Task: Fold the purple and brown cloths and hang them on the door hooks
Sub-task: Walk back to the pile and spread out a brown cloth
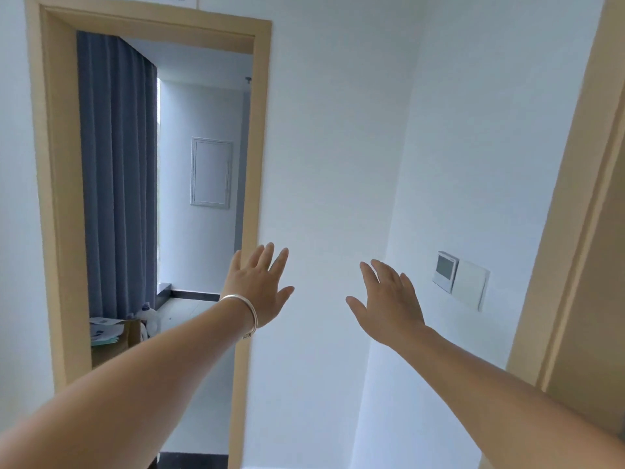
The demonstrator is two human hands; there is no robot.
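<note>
Head view: neither cloth and no door hooks can be seen anywhere; where they are cannot be told. Both arms are stretched forward at about chest height, bare to the frame edge.

Left hand (pixel 258 287): back of the hand toward the camera, fingers straight and spread wide, thumb out to the right. Holds nothing, touches nothing. A silver bangle (pixel 244 309) sits on the wrist. The hand overlaps the right jamb of the door frame (pixel 260 130) in the picture; whether it is near that jamb in depth cannot be told.

Right hand (pixel 389 304): also back toward the camera, fingers straight and loosely fanned, thumb pointing left. Empty. It hangs in front of the white wall (pixel 338 164), near the corner where the wall turns.

Between the two hands, bare wall only.

Further out, to the right of the right hand: a small wall panel with a grey screen (pixel 445 270), and just beside it, touching or nearly so, a plain white switch plate (pixel 471 288). Beyond those, at the right edge, a second tan wooden frame (pixel 575 214) runs up at a slant.

Through the left doorway: a blue-grey curtain (pixel 116 181) hanging in folds, a white hatch (pixel 211 172) set in the far wall, and low down a white bottle (pixel 151 318) beside a cardboard box (pixel 130 333) with papers (pixel 105 328) on it. Floor there is pale with a dark border.
</note>
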